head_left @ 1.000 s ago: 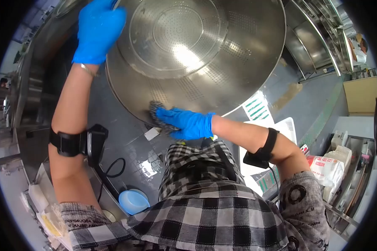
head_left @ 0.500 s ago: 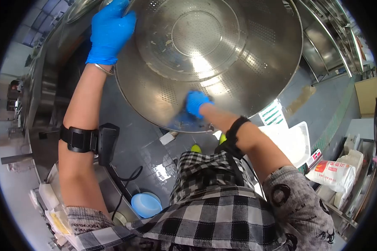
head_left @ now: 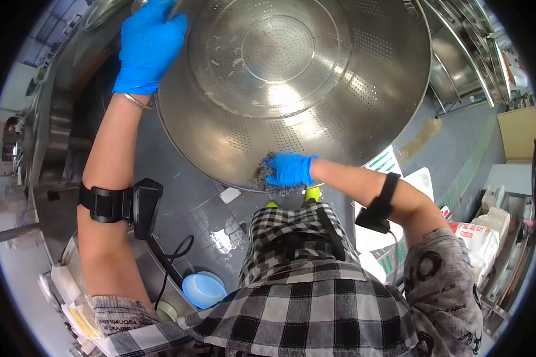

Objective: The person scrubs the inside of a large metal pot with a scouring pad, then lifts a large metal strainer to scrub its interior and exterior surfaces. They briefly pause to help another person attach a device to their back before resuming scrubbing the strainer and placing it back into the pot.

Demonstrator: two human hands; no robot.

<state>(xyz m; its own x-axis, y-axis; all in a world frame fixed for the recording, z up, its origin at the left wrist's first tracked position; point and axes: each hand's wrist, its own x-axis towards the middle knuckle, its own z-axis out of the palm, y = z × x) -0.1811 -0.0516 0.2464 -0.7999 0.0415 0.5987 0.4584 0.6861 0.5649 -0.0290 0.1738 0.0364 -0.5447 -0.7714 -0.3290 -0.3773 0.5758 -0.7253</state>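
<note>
A large stainless-steel colander, with rings of small holes and a round flat base, fills the upper middle of the view. My left hand, in a blue glove, is closed at its upper left rim; the fingertips are partly hidden. Near the colander's front edge, my right hand, also gloved in blue, is wrapped round a grey steel wool scourer. The scourer presses against the inner wall just inside the rim. Light bits of residue cling around the colander's base.
Wet grey floor tiles lie below. A blue bowl stands at lower left, beside a black cable. Steel racks are at upper right. A white bag with red print sits on the right.
My right hand has moved the scourer down the wall to the front rim, the forearm swinging out to the right. My left hand has shifted slightly left, still at the rim.
</note>
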